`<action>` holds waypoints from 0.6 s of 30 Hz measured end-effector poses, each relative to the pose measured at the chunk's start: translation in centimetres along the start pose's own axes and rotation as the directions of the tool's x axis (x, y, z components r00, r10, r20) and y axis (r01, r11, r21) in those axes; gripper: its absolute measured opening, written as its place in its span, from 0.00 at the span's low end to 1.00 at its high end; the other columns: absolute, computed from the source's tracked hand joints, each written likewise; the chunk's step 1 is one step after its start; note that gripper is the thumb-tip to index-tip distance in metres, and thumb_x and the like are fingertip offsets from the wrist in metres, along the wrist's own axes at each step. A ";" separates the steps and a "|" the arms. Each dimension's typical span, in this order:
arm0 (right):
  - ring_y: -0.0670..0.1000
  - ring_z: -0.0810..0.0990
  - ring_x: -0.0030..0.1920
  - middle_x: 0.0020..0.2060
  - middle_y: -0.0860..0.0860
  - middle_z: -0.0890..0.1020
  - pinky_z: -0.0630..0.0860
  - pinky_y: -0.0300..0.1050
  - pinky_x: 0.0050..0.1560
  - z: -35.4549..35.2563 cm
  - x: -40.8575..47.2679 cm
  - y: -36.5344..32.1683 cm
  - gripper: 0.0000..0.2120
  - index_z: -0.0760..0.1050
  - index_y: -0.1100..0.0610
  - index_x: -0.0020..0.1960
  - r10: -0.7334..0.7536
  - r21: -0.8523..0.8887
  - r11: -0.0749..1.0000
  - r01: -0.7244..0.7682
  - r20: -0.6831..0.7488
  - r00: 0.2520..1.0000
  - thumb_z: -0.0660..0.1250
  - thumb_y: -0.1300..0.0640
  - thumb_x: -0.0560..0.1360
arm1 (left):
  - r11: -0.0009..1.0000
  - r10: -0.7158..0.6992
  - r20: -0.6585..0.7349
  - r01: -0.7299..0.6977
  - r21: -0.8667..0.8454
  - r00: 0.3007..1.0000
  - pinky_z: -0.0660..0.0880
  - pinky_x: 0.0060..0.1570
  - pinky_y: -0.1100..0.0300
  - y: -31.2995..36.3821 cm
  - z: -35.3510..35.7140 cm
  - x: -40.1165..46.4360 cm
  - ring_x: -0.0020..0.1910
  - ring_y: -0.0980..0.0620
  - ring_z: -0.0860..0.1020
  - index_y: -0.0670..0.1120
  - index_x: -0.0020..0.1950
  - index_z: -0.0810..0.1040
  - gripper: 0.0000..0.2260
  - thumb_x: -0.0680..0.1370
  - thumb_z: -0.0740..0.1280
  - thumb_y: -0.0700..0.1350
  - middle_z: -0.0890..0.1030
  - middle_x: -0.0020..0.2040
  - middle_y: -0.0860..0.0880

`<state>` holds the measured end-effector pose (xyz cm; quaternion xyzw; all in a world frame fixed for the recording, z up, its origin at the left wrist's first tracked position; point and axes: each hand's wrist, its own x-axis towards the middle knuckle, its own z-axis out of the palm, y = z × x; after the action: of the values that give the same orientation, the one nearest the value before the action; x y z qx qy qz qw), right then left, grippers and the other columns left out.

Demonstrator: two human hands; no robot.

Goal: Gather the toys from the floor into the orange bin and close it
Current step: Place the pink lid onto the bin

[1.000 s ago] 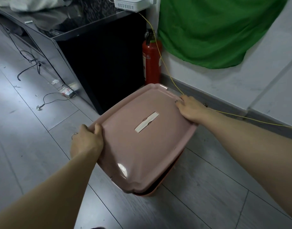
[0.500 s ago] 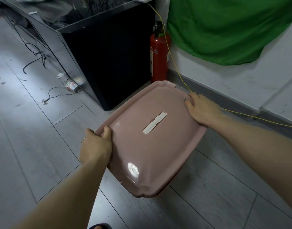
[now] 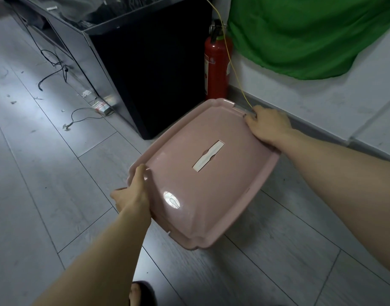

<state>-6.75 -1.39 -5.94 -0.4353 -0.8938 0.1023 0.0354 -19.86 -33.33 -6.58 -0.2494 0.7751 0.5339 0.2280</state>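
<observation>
Two bare hands on the pink lid [image 3: 202, 171] at the centre of the frame. Nearest, at the bottom edge, a foot in a dark slipper [image 3: 141, 293] shows on the grey plank floor [image 3: 46, 195]. Left hand [image 3: 132, 196] grips the lid's left rim, thumb on top, fingers curled underneath. A white handle strip [image 3: 208, 159] sits in the middle of the lid. Right hand [image 3: 270, 127] holds the far right edge, fingers bent over the rim near the corner. Bin hidden beneath the lid, can't make it out. Further back, a black cabinet [image 3: 150, 74], loose cables [image 3: 55, 69] at upper left, a red fire extinguisher [image 3: 216, 69] against the wall, yellow cord [image 3: 230, 60] running down, green cloth [image 3: 311, 34] at upper right.
</observation>
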 end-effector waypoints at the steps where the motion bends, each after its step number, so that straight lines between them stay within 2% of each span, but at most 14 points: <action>1: 0.64 0.77 0.61 0.62 0.62 0.79 0.73 0.54 0.59 0.0 0.2 -0.1 0.25 0.72 0.56 0.66 -0.002 0.029 1.000 0.001 0.033 0.999 0.51 0.41 0.80 | 1.000 -0.024 0.017 0.023 0.012 1.000 0.77 0.50 0.47 -0.2 -0.2 0.2 0.49 0.41 0.76 0.46 0.66 0.67 0.43 0.58 0.72 0.67 0.75 0.56 0.45; 3: 0.63 0.77 0.60 0.62 0.61 0.79 0.75 0.53 0.58 0.0 0.5 -0.2 0.25 0.75 0.55 0.63 0.011 0.091 0.996 -0.020 0.095 0.995 0.52 0.40 0.79 | 0.998 -0.055 0.081 0.051 0.047 0.995 0.78 0.53 0.45 -0.4 -0.4 0.3 0.49 0.42 0.78 0.46 0.65 0.71 0.45 0.56 0.70 0.70 0.77 0.55 0.45; 6: 0.62 0.77 0.60 0.61 0.59 0.79 0.76 0.54 0.58 -0.3 0.8 -0.4 0.26 0.77 0.54 0.61 0.037 0.106 0.993 -0.053 0.147 0.989 0.52 0.38 0.78 | 0.992 -0.103 0.153 0.089 0.095 0.983 0.80 0.49 0.47 -0.3 -0.4 0.6 0.47 0.43 0.80 0.48 0.58 0.74 0.40 0.56 0.67 0.73 0.79 0.53 0.46; 8: 0.62 0.77 0.60 0.62 0.58 0.79 0.75 0.54 0.59 -0.4 0.7 -0.4 0.26 0.77 0.53 0.61 0.050 0.098 0.993 -0.067 0.164 0.985 0.52 0.37 0.78 | 0.988 -0.141 0.166 0.127 0.092 0.976 0.80 0.46 0.47 -0.2 -0.2 1.1 0.46 0.42 0.81 0.48 0.60 0.74 0.41 0.56 0.68 0.73 0.81 0.52 0.45; 12: 0.60 0.76 0.61 0.63 0.56 0.78 0.74 0.50 0.59 -0.8 1.1 -0.4 0.26 0.77 0.54 0.64 0.067 0.161 0.981 -0.105 0.229 0.971 0.53 0.38 0.79 | 0.985 -0.174 0.237 0.168 0.046 0.956 0.79 0.50 0.42 0.1 0.0 1.3 0.47 0.40 0.82 0.50 0.61 0.73 0.43 0.53 0.70 0.73 0.82 0.52 0.44; 15: 0.59 0.77 0.62 0.66 0.56 0.77 0.74 0.49 0.61 -1.0 1.6 0.3 0.30 0.74 0.57 0.68 0.145 0.254 0.937 -0.239 0.339 0.930 0.57 0.37 0.76 | 0.991 -0.133 0.191 0.126 0.047 0.972 0.76 0.52 0.40 0.5 0.2 2.5 0.49 0.39 0.80 0.50 0.62 0.74 0.48 0.48 0.71 0.74 0.81 0.54 0.45; 18: 0.56 0.83 0.52 0.56 0.53 0.82 0.78 0.48 0.54 -1.0 1.1 1.6 0.29 0.77 0.56 0.62 0.215 0.381 0.821 -0.426 0.486 0.847 0.64 0.36 0.71 | 0.996 -0.056 0.121 0.048 0.070 0.991 0.75 0.52 0.38 2.0 0.5 2.1 0.50 0.37 0.78 0.46 0.65 0.73 0.52 0.47 0.72 0.73 0.78 0.55 0.44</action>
<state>-6.01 0.57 -5.30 -0.5278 -0.7381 0.4141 -0.0714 -22.69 -32.53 -6.63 -0.2287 0.7701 0.5160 0.2973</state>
